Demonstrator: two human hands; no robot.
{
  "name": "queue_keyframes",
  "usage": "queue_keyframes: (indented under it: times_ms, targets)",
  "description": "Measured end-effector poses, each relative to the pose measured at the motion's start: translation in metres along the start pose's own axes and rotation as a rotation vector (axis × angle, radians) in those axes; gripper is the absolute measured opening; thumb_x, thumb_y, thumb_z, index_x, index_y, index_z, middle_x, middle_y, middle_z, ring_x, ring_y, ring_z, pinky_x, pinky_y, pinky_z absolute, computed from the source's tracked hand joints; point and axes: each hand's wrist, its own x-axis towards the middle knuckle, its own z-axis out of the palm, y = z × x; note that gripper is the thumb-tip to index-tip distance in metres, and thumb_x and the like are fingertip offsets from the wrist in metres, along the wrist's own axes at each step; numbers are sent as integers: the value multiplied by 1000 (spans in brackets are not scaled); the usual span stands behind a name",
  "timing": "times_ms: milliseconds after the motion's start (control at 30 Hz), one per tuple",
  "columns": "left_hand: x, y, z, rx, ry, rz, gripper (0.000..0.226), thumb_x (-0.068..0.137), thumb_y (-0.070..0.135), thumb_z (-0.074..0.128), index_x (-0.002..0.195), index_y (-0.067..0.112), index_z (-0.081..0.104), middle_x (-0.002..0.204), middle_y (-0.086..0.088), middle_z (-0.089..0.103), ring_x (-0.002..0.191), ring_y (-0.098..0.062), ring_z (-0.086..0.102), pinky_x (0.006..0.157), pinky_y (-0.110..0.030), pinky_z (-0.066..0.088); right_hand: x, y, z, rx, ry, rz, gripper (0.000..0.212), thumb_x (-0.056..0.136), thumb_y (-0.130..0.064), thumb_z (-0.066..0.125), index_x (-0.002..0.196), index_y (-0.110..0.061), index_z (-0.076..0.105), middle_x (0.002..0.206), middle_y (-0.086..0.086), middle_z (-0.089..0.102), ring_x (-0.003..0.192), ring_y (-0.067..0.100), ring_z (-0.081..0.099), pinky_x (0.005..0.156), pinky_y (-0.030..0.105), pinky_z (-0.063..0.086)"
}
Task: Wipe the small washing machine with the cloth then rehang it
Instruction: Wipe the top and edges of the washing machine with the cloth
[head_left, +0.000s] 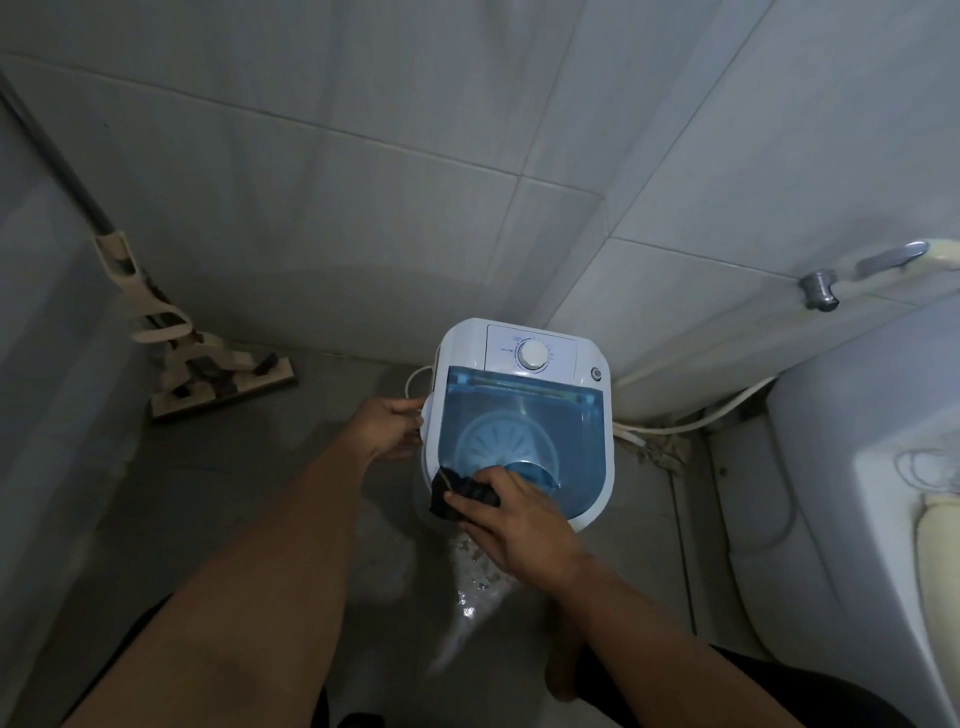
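**Dark cloth pressed to the washer's front corner**

The small washing machine (522, 415) stands on the wet floor (260, 493) in a tiled corner. A flat mop (208, 364) leans against the wall to its left; hoses (691, 415) trail behind it toward a toilet (857, 467), which the right edge cuts off. The right hand (519, 525), fingers curled, clamps the dark cloth (457, 493) on the blue lid's near left corner. The left hand (389, 426) grips the machine's left side, fingertips hidden behind the casing. The dial (532, 356) markings are too small to read.
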Motion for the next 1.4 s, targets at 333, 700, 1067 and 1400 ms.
queue_keyframes:
  times_ms: [333,700,1067,1400]
  targets:
    - [-2,1,-2,4,-1,1,35,93,9,59,125,23,67,113,-15,72,93,-25,68,84,-36,57,22,-14,14,119,89,236,39,98,-47,58,131,-29,67,111,2,58,93,22,63,74,39,59]
    - [-2,3,-5,-14,-26,-10,36,93,9,61,126,21,66,115,-18,71,91,-25,66,85,-36,57,4,-23,25,-50,95,38,39,92,-36,73,130,-32,66,118,10,62,91,28,62,74,37,54]
    - [-7,8,-6,-33,-56,-27,34,95,10,57,127,19,64,110,-16,69,88,-22,66,72,-26,55,87,4,7,-151,101,122,39,88,-33,74,127,-30,68,111,12,61,90,35,62,71,42,55]
    - [-2,5,-7,-25,-49,-13,36,93,12,61,127,24,66,113,-12,74,88,-19,69,63,-22,59,219,78,-56,-84,195,422,34,101,-38,58,131,-25,67,120,14,54,102,36,59,86,43,56]
